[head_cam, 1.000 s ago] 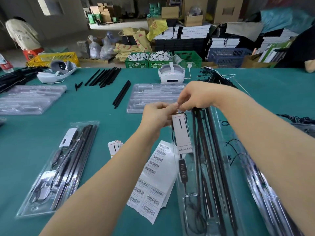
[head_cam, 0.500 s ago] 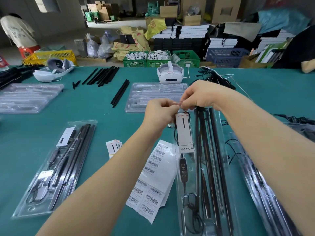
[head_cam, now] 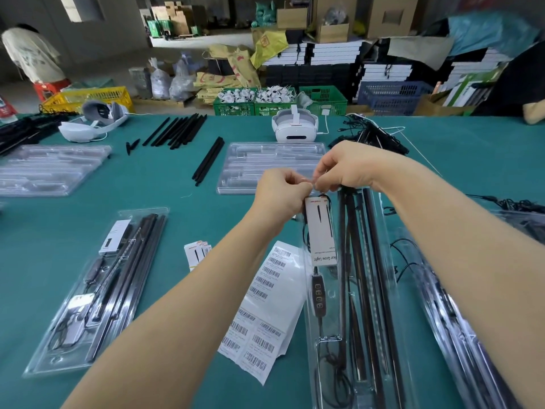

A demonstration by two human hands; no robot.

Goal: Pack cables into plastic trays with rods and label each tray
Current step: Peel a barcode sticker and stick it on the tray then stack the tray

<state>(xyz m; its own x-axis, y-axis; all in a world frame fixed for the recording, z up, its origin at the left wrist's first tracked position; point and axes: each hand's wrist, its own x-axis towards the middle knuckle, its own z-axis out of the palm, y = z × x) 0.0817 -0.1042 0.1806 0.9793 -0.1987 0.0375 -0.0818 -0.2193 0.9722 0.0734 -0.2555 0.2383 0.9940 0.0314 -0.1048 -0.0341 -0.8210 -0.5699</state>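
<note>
At centre frame, a white product label (head_cam: pixel 320 231) is being fixed at the far end of a clear plastic tray (head_cam: pixel 380 290) already loaded with black rods (head_cam: pixel 365 261) and a cable (head_cam: pixel 318 290) with its inline controller. The label's top edge appears pinched by the curled fingers of the left hand (head_cam: pixel 280 191); something small, too fine to identify, is nipped just above it by the right hand (head_cam: pixel 342 169). Labelling is judged the step in hand. Barcode sheets (head_cam: pixel 265 314) lie at lower centre; a finished tray (head_cam: pixel 97 290) rests lower left. Next, the label would need pressing flat.
</note>
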